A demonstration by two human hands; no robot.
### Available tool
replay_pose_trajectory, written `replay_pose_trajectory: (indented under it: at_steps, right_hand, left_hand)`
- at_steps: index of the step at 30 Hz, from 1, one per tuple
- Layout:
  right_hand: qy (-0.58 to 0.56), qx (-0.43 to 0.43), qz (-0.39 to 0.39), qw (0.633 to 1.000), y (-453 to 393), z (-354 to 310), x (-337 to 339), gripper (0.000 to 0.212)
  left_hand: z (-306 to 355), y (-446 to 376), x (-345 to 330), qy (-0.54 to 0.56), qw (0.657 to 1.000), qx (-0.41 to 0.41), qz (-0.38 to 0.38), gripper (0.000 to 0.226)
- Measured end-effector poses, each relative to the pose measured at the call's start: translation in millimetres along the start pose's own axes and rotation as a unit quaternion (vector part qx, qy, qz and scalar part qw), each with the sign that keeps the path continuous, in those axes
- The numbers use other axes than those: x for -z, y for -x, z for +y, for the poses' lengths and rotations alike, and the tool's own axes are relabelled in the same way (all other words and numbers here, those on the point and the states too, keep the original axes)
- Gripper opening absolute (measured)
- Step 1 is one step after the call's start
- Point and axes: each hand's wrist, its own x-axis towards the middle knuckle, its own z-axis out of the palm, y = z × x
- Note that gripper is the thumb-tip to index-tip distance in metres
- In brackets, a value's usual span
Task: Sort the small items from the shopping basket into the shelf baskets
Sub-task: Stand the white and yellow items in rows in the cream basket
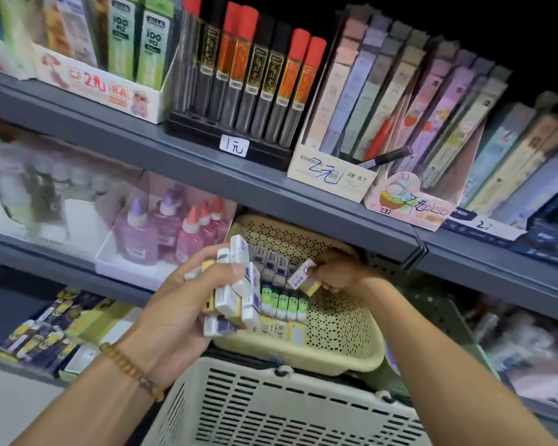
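Nearest me sits the cream slotted plastic shopping basket [271, 410]. Above it, my left hand [187, 304] clamps a crowded bundle of small white boxed erasers [236, 291]. My right hand [339, 272] pinches a single purple-and-white eraser [303, 276] over the beige perforated shelf basket [342, 326], near its back edge, where rows of erasers [282, 284] already stand. I judge the overfull left grip could spill boxes, probably into the wrong basket.
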Motion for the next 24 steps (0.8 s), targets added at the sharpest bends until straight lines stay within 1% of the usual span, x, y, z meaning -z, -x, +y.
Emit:
replay_pose_trajectory:
  at_steps: [2,4,5,7,8,9,10,11,12,13,14,15,16,18,20,22,24]
  right_hand:
    - [0.019,0.007,0.010,1.000,-7,-5,0,0.019]
    - [0.054,0.014,0.022,0.998,-12,-9,-2,0.019]
    - [0.066,0.015,0.029,0.997,-14,-10,-4,0.023]
    - [0.044,0.008,0.056,0.997,-16,-8,-9,0.029]
    - [0.023,0.003,0.079,0.997,-16,-6,-11,0.027]
    - [0.001,0.001,0.105,0.994,-14,-5,-11,0.024]
    - [-0.021,0.002,0.127,0.992,-11,-2,-11,0.020]
    - [-0.045,0.005,0.138,0.989,-8,0,-10,0.016]
    - [-0.070,0.010,0.133,0.989,-2,0,-9,0.012]
    - [-0.102,0.017,0.114,0.988,5,0,-8,0.009]
    - [-0.143,0.027,0.085,0.986,12,0,-9,0.008]
    - [-0.184,0.037,0.054,0.981,20,-1,-12,0.008]
    - [-0.208,0.045,0.022,0.977,27,-3,-16,0.007]
    - [-0.193,0.048,-0.046,0.979,38,-8,-25,0.008]
    - [-0.164,0.044,-0.094,0.981,45,-13,-35,0.017]
    - [-0.158,0.042,-0.095,0.982,49,-17,-41,0.020]
    - [-0.157,0.054,-0.077,0.983,55,-20,-41,0.014]
  left_hand:
    - [0,-8,0,-0.004,1.000,0.010,0.007,0.052]
    - [2,-13,-1,-0.003,1.000,0.014,0.021,0.037]
    - [3,-13,-2,-0.001,1.000,0.016,0.027,0.034]
    - [3,-14,-4,0.002,0.999,0.022,0.031,0.031]
    - [3,-11,-5,-0.005,1.000,0.019,0.020,0.026]
    - [0,-10,-2,-0.009,1.000,0.011,0.005,0.015]
    - [-1,-5,-2,-0.022,1.000,-0.002,0.003,0.008]
    - [-4,-5,1,-0.023,0.999,-0.011,0.021,0.019]
    - [-4,-2,2,-0.027,0.999,-0.010,0.024,0.023]
    - [-6,-3,3,-0.020,0.999,0.000,0.025,0.020]
    - [-6,-1,-1,-0.010,1.000,0.018,0.024,0.010]
    - [-5,-1,-4,0.008,0.999,0.034,0.024,0.016]
    - [-2,-2,-7,0.025,0.997,0.059,0.044,0.030]
    - [-4,-2,-2,0.036,0.997,0.062,0.040,0.047]
    - [-5,-4,-1,0.047,0.996,0.069,0.041,0.057]
    - [-4,-5,-1,0.058,0.994,0.075,0.050,0.058]
    - [-4,-4,-1,0.076,0.992,0.082,0.052,0.051]
